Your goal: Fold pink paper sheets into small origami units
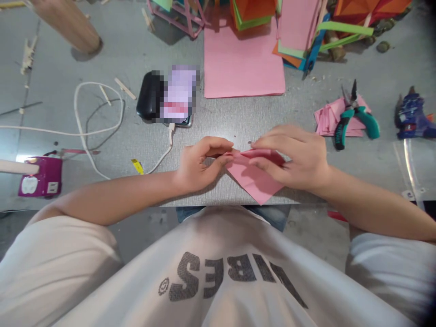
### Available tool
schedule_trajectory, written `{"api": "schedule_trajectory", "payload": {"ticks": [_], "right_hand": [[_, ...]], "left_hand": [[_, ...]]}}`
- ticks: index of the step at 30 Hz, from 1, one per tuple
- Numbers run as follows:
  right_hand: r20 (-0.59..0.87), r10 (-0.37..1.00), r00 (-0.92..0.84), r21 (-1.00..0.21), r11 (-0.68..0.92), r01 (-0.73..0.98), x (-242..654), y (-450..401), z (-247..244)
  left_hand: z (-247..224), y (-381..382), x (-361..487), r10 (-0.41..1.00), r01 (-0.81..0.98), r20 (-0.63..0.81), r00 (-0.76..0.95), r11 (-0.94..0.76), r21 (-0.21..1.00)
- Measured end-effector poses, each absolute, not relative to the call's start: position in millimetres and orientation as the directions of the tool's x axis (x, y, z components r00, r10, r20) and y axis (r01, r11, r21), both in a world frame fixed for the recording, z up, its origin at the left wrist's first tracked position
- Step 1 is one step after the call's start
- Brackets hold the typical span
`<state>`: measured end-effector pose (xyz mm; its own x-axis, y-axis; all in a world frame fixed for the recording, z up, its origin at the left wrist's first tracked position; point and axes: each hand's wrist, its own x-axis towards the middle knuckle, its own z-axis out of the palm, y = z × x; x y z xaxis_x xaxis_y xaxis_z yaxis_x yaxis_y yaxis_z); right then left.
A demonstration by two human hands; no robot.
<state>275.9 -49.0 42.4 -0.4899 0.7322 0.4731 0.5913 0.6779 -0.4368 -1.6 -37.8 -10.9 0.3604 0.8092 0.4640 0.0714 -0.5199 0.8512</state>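
A pink sheet of paper (pixel 257 181) is held at the table's near edge, one corner pointing toward my body and its far edge folded over. My left hand (pixel 207 163) pinches its left corner between thumb and fingers. On the right part of the same paper, my right hand (pixel 293 156) grips the folded edge, thumb below and fingers above; these fingers are slightly blurred. Beyond my hands lies a stack of larger pink paper (pixel 243 68). To the right, pliers with teal handles (pixel 356 113) rest on small folded pink pieces (pixel 327 119).
A blurred-out phone (pixel 179 95) on a white charging cable (pixel 163 156) lies beside a black case (pixel 150 97). A blue glue gun (pixel 413 116) is at the far right, a purple charger block (pixel 51 177) at the left. Coloured paper pieces (pixel 299 27) and a wooden cylinder (pixel 70 22) stand farther back.
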Motion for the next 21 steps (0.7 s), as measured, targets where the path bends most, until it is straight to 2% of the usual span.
{"api": "schedule_trajectory", "payload": {"ticks": [4, 6, 8, 12, 14, 18, 21], "right_hand": [[0.433, 0.691, -0.579, -0.386, 0.722, 0.574, 275, -53, 42], [0.441, 0.668, -0.6, -0.34, 0.743, 0.577, 274, -54, 41], [0.518, 0.606, -0.604, -0.27, 0.786, 0.556, 274, -54, 40], [0.712, 0.357, -0.604, -0.101, 0.904, 0.416, 278, -52, 41], [0.709, 0.355, -0.609, -0.119, 0.912, 0.393, 282, -53, 42], [0.573, 0.492, -0.655, -0.288, 0.87, 0.401, 289, -55, 47], [0.594, 0.428, -0.681, -0.251, 0.903, 0.349, 291, -55, 48]], "left_hand": [[-12, -38, -3, 0.816, 0.091, 0.473, 0.333, -0.527, 0.845], [-9, -35, -4, 0.809, 0.148, 0.453, 0.374, -0.534, 0.832], [-5, -31, -7, 0.773, 0.201, 0.432, 0.466, -0.567, 0.799], [-3, -23, -15, 0.655, 0.202, 0.476, 0.587, -0.688, 0.697], [-4, -21, -18, 0.57, 0.15, 0.554, 0.606, -0.766, 0.624], [-4, -18, -20, 0.416, 0.025, 0.686, 0.597, -0.864, 0.502], [-1, -18, -22, 0.353, -0.033, 0.733, 0.582, -0.89, 0.455]]}}
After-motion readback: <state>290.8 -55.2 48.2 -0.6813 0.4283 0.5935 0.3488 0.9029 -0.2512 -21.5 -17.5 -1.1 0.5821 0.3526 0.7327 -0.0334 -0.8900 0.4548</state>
